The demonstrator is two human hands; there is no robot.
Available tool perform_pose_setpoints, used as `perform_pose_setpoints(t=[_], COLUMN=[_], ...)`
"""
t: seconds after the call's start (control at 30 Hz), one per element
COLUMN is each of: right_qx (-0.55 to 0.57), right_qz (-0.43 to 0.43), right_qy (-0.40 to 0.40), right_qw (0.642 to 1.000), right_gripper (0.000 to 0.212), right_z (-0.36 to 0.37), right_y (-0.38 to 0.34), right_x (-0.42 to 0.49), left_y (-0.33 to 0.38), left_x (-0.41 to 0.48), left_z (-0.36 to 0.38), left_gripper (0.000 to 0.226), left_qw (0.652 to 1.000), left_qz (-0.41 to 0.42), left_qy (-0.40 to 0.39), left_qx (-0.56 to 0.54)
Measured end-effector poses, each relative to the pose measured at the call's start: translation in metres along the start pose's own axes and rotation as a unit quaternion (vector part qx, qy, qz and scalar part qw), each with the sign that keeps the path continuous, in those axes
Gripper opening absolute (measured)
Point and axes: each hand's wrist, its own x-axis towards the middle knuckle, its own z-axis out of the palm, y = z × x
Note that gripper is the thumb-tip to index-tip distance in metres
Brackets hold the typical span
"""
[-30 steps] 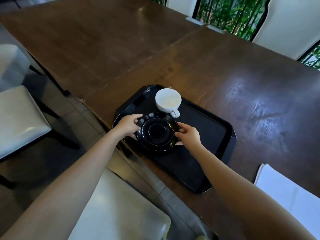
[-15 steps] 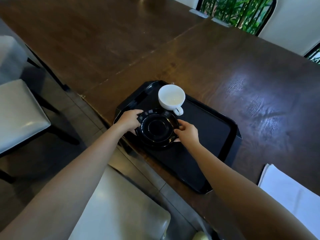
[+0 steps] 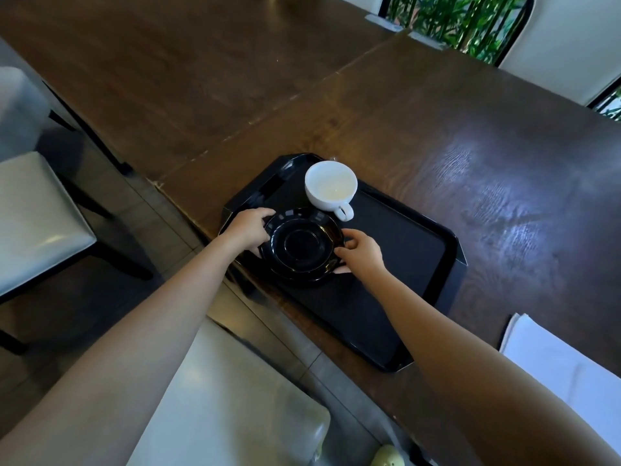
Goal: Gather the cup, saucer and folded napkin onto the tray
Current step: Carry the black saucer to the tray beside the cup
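Head view: cup (image 3: 331,185) beside saucer (image 3: 302,245); napkin (image 3: 551,358) off tray (image 3: 403,250).

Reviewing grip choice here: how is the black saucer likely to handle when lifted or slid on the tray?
The saucer looks glossy, so it is probably slippery; both the left hand and right hand pinch its rim. It seems rigid and likely ceramic, so breakable if dropped. Flat and wide, it should slide on the tray rather than tip.
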Motion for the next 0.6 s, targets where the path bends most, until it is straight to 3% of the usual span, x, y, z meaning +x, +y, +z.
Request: perform_pose_setpoints(t=[0.33, 0.6], right_qx=[-0.011, -0.089], right_qz=[0.003, -0.001], right_qy=[-0.032, -0.075], right_qw=[0.999, 0.993], right_gripper=[0.054, 0.063], right_z=[-0.001, -0.015], right_y=[-0.004, -0.007], right_x=[-0.004, -0.008], left_y=[0.001, 0.016], left_x=[0.001, -0.009], left_z=[-0.003, -0.010], left_gripper=[0.059, 0.052], left_qw=[0.998, 0.969], left_qz=[-0.001, 0.041], left_qy=[0.020, 0.065], left_qx=[0.064, 0.236])
